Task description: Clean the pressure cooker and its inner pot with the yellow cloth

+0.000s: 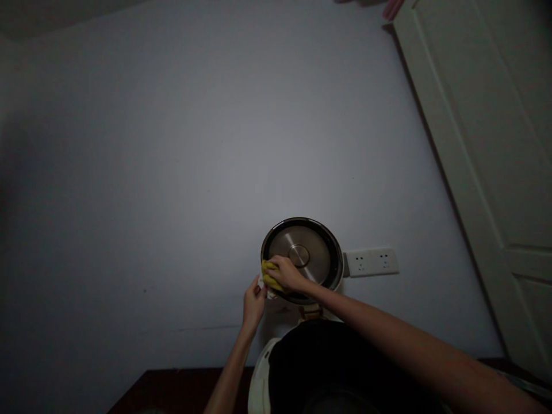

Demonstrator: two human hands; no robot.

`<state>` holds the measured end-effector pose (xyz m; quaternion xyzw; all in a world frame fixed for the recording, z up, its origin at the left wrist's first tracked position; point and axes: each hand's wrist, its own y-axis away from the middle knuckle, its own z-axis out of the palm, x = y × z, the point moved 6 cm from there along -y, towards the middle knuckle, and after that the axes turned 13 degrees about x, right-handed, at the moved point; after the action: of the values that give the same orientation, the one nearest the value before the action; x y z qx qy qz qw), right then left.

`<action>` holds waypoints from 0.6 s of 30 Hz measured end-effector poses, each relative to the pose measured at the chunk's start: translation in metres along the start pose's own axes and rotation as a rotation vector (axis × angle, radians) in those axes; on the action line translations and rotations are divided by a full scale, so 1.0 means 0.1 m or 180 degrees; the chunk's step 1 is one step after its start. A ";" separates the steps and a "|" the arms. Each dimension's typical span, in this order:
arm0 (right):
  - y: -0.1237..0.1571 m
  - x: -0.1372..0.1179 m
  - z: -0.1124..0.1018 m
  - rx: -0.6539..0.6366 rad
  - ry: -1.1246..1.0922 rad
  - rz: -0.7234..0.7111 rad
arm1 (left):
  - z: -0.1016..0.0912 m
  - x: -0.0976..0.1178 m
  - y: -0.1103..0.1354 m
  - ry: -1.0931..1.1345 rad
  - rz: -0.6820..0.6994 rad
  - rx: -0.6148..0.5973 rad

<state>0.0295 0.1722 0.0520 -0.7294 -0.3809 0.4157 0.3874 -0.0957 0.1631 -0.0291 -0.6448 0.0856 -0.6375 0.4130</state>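
Head view: round lid with brushed-metal inner plate and black rim (304, 256) stands raised before pale wall (207, 144), above white-rimmed appliance body with dark interior (260, 376). Right hand (288, 273) grips bunched yellow cloth (271, 282), pressed to lid's lower-left rim. Left hand (253, 305), fingers bent, just beside cloth at same edge; cannot tell whether pinching anything. White double socket panel (372, 262) right of lid.

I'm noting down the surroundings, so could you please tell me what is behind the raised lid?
A pale wall shows behind the lid, with a white socket panel on it to the lid's right. Whatever the lid itself covers cannot be seen.
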 end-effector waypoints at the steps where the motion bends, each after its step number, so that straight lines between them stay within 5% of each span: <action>1: 0.06 0.01 0.01 -0.0130 -0.0005 -0.0020 | 0.01 0.01 0.00 0.0036 0.0000 0.0003; 6: 0.10 0.01 0.03 -0.0141 -0.0085 0.0268 | 0.01 0.08 0.03 0.0047 0.0069 0.0073; 18: -0.60 0.21 -0.27 0.1716 -0.0905 0.1533 | -0.02 0.22 0.10 -0.0164 0.0261 0.0144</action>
<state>0.0471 0.2092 0.1079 -0.6050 -0.1257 0.6769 0.3999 -0.0893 0.1413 -0.0192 -0.6474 0.0869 -0.6050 0.4553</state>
